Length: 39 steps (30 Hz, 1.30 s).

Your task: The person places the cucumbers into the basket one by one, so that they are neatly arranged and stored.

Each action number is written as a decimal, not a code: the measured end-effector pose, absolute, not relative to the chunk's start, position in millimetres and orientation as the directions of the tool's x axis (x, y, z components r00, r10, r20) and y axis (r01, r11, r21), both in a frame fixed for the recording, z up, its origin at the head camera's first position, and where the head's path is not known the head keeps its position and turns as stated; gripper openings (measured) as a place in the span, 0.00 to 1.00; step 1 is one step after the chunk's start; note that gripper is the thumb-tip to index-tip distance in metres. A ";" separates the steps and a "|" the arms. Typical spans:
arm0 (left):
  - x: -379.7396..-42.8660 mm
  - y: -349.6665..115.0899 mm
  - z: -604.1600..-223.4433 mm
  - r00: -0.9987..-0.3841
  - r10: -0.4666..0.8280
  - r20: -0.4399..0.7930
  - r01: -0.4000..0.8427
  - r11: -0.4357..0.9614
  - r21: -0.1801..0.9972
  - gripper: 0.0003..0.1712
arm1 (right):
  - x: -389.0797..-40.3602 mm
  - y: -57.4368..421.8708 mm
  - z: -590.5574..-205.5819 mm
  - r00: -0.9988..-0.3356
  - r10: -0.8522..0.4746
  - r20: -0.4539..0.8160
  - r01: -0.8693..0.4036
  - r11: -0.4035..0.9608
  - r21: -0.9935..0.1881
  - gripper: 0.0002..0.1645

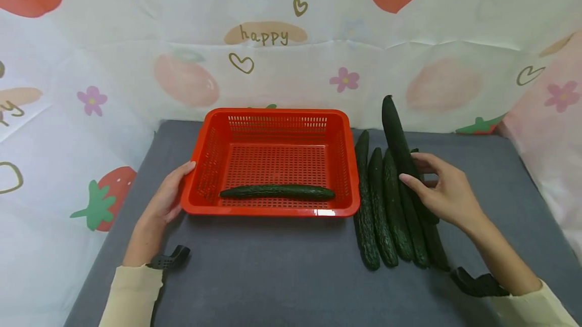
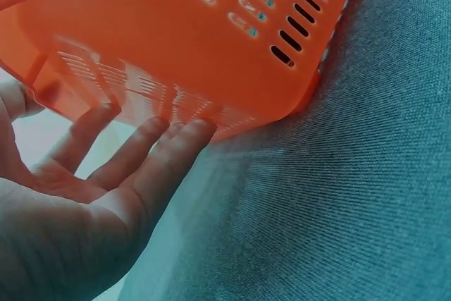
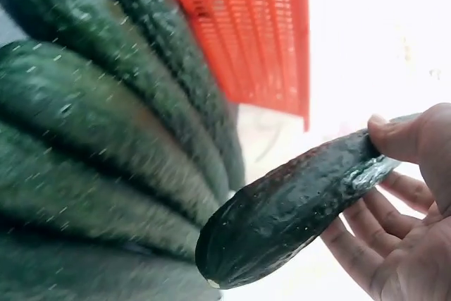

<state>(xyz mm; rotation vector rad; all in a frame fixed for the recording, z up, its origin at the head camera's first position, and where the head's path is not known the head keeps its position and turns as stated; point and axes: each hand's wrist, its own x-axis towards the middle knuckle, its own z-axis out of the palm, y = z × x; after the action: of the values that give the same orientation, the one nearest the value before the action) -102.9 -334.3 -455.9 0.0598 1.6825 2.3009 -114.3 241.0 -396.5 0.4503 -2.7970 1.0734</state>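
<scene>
My left hand [image 1: 164, 196] holds the left end of a red plastic basket [image 1: 268, 212], thumb at the rim and fingers [image 2: 176, 149] against the outer wall, as the left wrist view shows. A single dark green cucumber [image 1: 277, 192] lies crosswise in the basket, along its near side. With thumb and fingers my right hand [image 1: 447, 193] grips another long cucumber [image 3: 282, 209], which tilts up over the row, its far tip raised. Several cucumbers [image 1: 366, 226] lie side by side, lengthwise, just right of the basket.
Grey cloth [image 1: 273, 271] covers the table. A white curtain [image 1: 282, 74] printed with strawberries, hearts and flowers hangs behind the table and along its sides. Dark straps [image 1: 477, 284] sit on both wrists.
</scene>
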 end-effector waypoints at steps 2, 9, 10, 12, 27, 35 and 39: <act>-103.7 -333.6 -455.6 -0.956 0.260 -0.133 -0.206 -0.275 0.939 0.17 | -115.1 234.5 -391.6 -0.944 -0.246 0.218 -0.329 0.699 -0.635 0.32; -102.6 -333.6 -456.6 -0.956 0.267 -0.118 -0.197 -0.291 0.936 0.18 | -118.1 208.1 -376.2 -0.910 -0.339 0.240 -0.412 0.665 -0.623 0.29; -102.6 -332.9 -457.6 -0.957 0.266 -0.115 -0.193 -0.289 0.938 0.18 | -118.5 204.9 -374.1 -0.905 -0.350 0.241 -0.421 0.661 -0.622 0.28; -103.1 -331.5 -459.4 -0.958 0.265 -0.110 -0.188 -0.289 0.939 0.18 | -119.7 198.7 -369.4 -0.900 -0.368 0.234 -0.431 0.659 -0.616 0.27; -103.9 -333.1 -458.3 -0.956 0.264 -0.132 -0.206 -0.278 0.938 0.16 | -134.2 141.2 -343.5 -0.808 -0.550 0.210 -0.559 0.606 -0.566 0.26; -103.1 -332.9 -457.7 -0.957 0.266 -0.117 -0.196 -0.293 0.936 0.17 | -139.7 102.3 -326.6 -0.742 -0.662 0.101 -0.597 0.586 -0.548 0.27; -102.4 -332.0 -458.7 -0.961 0.244 -0.129 -0.199 -0.291 0.936 0.16 | -145.8 86.7 -324.9 -0.701 -0.711 0.052 -0.622 0.573 -0.534 0.27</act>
<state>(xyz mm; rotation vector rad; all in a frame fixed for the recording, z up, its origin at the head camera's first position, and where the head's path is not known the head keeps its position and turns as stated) -102.4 -332.0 -458.7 0.0557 1.6755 2.3234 -145.8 86.7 -324.9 1.2539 -2.9333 0.8847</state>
